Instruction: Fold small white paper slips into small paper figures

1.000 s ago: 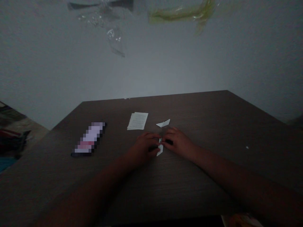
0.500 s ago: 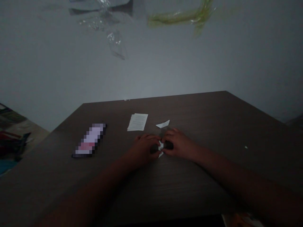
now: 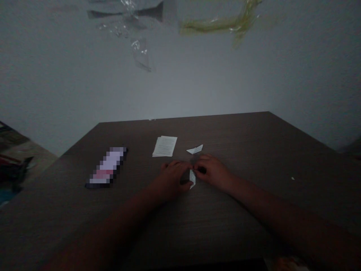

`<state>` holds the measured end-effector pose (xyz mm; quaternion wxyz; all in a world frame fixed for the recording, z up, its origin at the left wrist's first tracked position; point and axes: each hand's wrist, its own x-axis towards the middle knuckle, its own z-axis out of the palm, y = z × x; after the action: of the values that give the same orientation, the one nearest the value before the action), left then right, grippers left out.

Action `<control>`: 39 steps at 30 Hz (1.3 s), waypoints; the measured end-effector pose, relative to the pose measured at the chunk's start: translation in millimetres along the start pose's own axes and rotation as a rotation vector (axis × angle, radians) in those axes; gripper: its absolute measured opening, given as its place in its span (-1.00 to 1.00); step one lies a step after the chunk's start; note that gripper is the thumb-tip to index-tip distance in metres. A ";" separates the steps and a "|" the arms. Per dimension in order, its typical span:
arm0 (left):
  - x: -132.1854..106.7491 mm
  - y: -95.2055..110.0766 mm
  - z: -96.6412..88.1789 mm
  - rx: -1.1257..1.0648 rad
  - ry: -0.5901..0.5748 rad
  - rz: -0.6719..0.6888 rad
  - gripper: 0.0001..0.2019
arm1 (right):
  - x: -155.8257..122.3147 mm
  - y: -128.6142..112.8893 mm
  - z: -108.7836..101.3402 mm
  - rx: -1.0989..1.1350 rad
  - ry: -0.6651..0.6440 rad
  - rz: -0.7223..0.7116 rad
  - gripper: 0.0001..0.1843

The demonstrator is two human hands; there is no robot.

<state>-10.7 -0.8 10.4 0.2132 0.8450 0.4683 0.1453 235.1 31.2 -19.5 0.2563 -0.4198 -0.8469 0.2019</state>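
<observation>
A small folded piece of printed paper (image 3: 192, 178) lies on the table between my hands, its long side running toward me. My left hand (image 3: 175, 178) grips it from the left, thumb at the near end and fingertips at the far end. From the right, my right hand (image 3: 210, 170) pinches the far end with thumb and forefinger, close against the left fingertips. The far end of the paper is hidden under the fingers. Just beyond my hands rests a small folded paper boat (image 3: 195, 149).
A short stack of printed paper sheets (image 3: 165, 146) lies left of the boat. Farther left is a phone (image 3: 107, 167) with a blurred screen. A tiny white scrap (image 3: 292, 178) sits on the right of the brown table (image 3: 239, 135), which meets a wall with tape (image 3: 214, 26) on it.
The right thumb has moved from the paper's middle up to its far end, and more of the paper's printed face shows. The view has shifted slightly.
</observation>
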 end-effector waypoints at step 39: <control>-1.7 10.8 -9.7 0.156 -0.093 -0.007 -0.53 | -12.7 -21.2 -9.2 -0.148 -0.132 0.050 -0.74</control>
<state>-8.0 -5.1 24.1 0.1689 0.8633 0.4706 0.0684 234.3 10.1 -3.8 0.1633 -0.4444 -0.8638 0.1726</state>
